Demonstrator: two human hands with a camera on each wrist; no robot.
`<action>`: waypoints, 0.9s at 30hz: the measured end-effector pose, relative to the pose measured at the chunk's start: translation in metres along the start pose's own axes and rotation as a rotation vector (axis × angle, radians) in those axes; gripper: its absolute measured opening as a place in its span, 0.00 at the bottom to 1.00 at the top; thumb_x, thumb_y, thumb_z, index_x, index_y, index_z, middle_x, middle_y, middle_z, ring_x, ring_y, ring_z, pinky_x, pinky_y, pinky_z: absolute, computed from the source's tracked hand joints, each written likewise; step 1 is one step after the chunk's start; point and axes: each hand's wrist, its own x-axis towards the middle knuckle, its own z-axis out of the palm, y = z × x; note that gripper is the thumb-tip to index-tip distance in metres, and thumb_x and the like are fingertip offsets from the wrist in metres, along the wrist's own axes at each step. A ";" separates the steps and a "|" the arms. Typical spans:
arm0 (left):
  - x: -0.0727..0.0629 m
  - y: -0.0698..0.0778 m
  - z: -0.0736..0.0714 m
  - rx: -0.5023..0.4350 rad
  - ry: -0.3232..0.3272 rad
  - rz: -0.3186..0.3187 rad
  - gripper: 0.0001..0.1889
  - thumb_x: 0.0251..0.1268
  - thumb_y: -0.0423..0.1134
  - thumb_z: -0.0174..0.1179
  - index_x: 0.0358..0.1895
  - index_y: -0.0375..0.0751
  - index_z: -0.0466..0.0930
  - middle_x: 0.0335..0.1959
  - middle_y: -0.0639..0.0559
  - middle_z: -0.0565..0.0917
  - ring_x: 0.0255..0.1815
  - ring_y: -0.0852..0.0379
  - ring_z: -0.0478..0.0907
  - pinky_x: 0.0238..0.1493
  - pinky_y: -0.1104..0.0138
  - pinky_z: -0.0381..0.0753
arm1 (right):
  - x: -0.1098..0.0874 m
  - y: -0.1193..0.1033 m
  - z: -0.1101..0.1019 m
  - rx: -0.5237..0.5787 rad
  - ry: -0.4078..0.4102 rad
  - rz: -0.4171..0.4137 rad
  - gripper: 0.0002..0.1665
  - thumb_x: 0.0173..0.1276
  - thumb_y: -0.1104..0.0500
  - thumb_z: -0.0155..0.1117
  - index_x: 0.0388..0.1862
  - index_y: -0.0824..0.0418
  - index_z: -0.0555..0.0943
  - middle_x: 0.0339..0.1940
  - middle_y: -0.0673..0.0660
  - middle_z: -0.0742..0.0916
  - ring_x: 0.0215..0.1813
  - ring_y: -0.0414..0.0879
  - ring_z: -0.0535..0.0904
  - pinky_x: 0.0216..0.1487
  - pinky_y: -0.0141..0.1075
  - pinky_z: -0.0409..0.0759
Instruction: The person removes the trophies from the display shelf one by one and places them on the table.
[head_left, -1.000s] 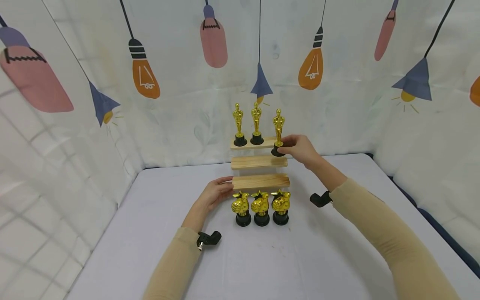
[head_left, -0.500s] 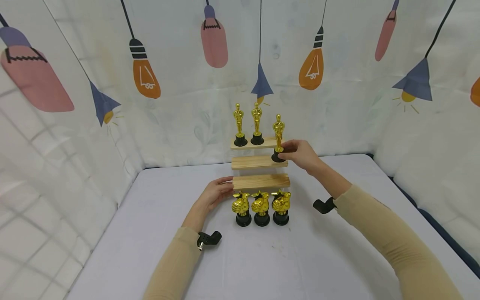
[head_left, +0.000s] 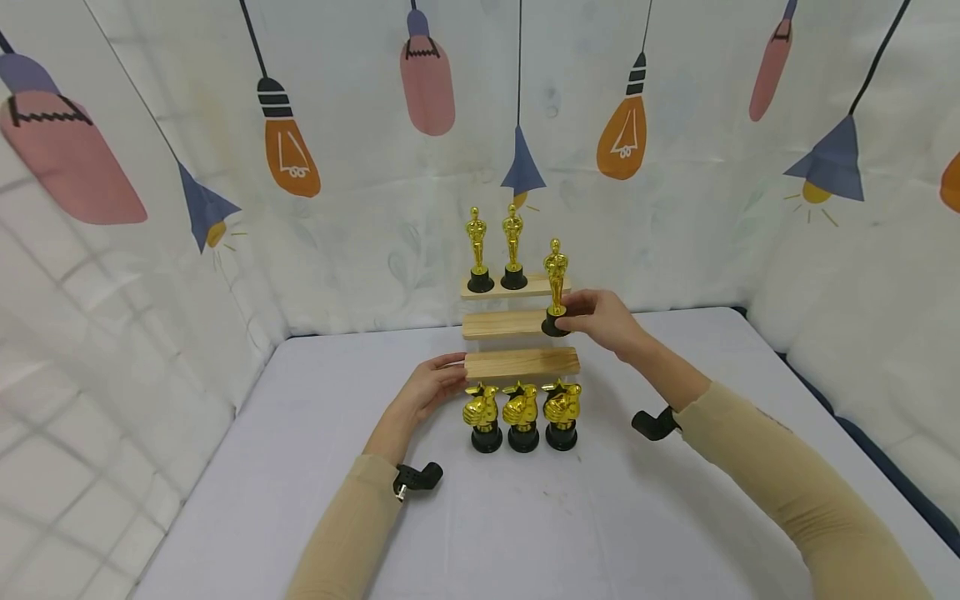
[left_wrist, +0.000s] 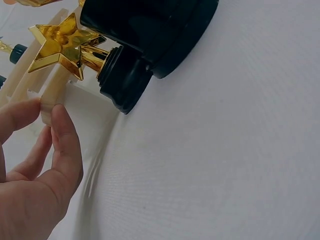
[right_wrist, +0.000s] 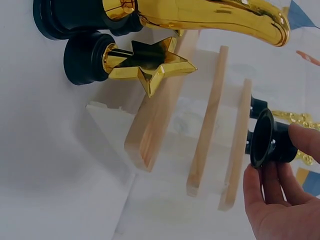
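My right hand holds a gold statuette trophy by its black base, with the thumb on one side and fingers on the other. In the right wrist view the underside of that base shows, off the shelves. The statuette overlaps the right end of the middle shelf in the head view. Two matching statuettes stand upright on the top shelf. My left hand pinches the left end of the lowest wooden shelf between thumb and fingertips.
In front of the rack stand three gold thumb-shaped trophies in a row on the white tabletop. Star trophies stand close behind them, mostly hidden in the head view. A patterned cloth backdrop hangs behind the table.
My right hand has lowered the statuette from about the top shelf's height to the middle shelf's right end. The left hand has stayed at the lowest shelf.
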 end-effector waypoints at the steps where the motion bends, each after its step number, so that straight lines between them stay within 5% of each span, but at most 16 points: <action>1: 0.000 0.000 0.000 -0.004 0.002 -0.001 0.25 0.74 0.27 0.59 0.72 0.29 0.69 0.64 0.35 0.77 0.50 0.54 0.83 0.55 0.63 0.84 | -0.001 0.000 0.000 -0.002 -0.002 -0.001 0.31 0.72 0.61 0.70 0.69 0.70 0.73 0.62 0.67 0.81 0.64 0.59 0.76 0.71 0.53 0.70; 27: 0.001 -0.001 -0.001 0.013 0.002 -0.013 0.27 0.74 0.30 0.61 0.73 0.30 0.68 0.66 0.35 0.75 0.51 0.55 0.82 0.59 0.61 0.82 | -0.022 -0.006 0.008 -0.017 -0.038 -0.035 0.30 0.71 0.59 0.71 0.67 0.69 0.75 0.60 0.65 0.82 0.63 0.58 0.77 0.66 0.53 0.74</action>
